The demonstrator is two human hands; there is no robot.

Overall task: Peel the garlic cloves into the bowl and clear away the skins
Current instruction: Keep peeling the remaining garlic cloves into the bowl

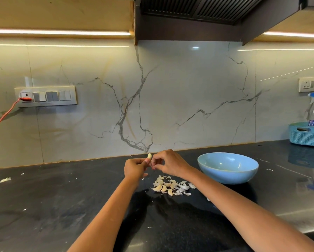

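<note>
The left hand (135,167) pinches a clove (149,156) upright above the dark worktop (61,193). The right hand (168,163) is just beside it, fingers curled at the clove's base; whether they grip skin is unclear. Skins (171,186) lie below, left of the blue bowl (228,168).
</note>
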